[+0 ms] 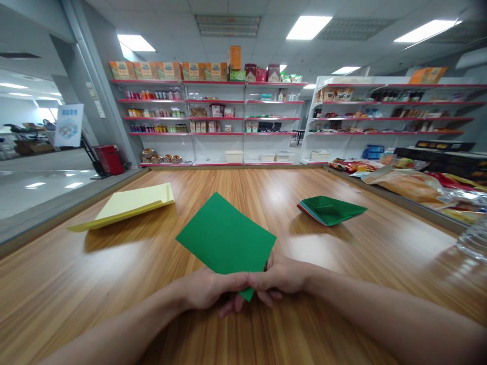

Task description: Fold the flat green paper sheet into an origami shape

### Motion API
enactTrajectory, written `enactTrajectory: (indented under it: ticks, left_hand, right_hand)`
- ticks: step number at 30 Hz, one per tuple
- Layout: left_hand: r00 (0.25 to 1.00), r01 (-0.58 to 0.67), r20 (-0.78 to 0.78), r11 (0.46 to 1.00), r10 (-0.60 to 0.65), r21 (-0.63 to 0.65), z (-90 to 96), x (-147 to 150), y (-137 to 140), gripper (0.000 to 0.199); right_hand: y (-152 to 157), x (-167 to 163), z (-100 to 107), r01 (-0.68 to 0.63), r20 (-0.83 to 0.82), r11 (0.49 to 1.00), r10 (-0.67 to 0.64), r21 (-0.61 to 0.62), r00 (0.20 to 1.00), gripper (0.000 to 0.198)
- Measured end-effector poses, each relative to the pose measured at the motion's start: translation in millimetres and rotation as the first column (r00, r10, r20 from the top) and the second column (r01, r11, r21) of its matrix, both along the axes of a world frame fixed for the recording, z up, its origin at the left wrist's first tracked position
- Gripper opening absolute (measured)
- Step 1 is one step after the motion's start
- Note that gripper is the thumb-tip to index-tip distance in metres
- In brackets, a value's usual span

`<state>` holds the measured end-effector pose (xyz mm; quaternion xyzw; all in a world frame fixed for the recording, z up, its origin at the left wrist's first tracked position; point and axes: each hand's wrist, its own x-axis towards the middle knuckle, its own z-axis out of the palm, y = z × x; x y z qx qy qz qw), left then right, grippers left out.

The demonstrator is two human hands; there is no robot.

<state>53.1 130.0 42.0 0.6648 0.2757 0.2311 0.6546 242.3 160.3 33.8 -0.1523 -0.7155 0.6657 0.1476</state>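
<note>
A flat green sheet of paper is held up above the wooden table, with one corner toward me. My left hand grips its near edge, thumb on top and fingers beneath. My right hand pinches the same near part from the other side, and the two thumb tips meet on the paper. A small green corner sticks out below the thumbs. To the right lies a stack of folded paper, green on top with blue and red layers under it. On the left rests a yellow paper pad or folder.
Packaged snacks and black boxes line the right side. A clear plastic container sits at the right edge. Stocked shelves stand behind the table, and a sign board is at the far left.
</note>
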Motion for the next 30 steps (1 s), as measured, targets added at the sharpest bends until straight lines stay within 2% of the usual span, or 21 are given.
enactTrajectory:
  ticks: [5,7,11,15,20,22,26,30]
  left_hand:
    - [0.999,-0.048,-0.004,0.996,0.048,-0.077,-7.1,6.2,0.9,0.042]
    - [0.999,-0.053,-0.014,0.997,0.053,-0.058,-8.4,11.1,0.3,0.042]
    - [0.992,-0.08,0.099,0.997,0.079,0.004,-7.5,16.9,-1.3,0.047]
    - [0.994,0.002,0.113,0.998,0.005,-0.059,-5.5,13.7,0.2,0.05]
    - [0.997,-0.019,0.066,0.991,0.028,-0.133,-5.4,3.1,3.2,0.049]
    - [0.996,-0.047,0.063,0.991,0.056,-0.124,-5.7,-1.4,4.0,0.049]
    - [0.993,-0.091,0.066,0.992,0.097,-0.087,-4.9,-11.7,7.9,0.048]
    - [0.981,-0.078,0.171,0.995,0.087,-0.058,-4.9,-24.8,15.6,0.044]
  right_hand:
    - [4.6,-1.4,-7.0,0.242,-0.084,0.968,-0.246,-0.061,0.965,0.06]
    - [4.6,-4.1,-10.1,0.306,-0.112,0.949,-0.314,-0.08,0.943,0.06]
    - [0.9,-8.3,-11.0,0.326,-0.114,0.943,-0.331,-0.064,0.937,0.059]
    - [-0.5,-7.5,-7.8,0.352,-0.143,0.933,-0.359,-0.069,0.922,0.057]
    - [11.1,1.4,-9.5,0.547,-0.189,0.817,-0.575,-0.18,0.796,0.057]
    - [15.7,4.9,-11.5,0.542,-0.191,0.82,-0.57,-0.182,0.799,0.058]
    - [18.9,8.4,-12.8,0.453,-0.177,0.873,-0.482,-0.182,0.858,0.059]
    - [23.6,13.3,-8.0,0.412,-0.19,0.88,-0.458,-0.236,0.869,0.055]
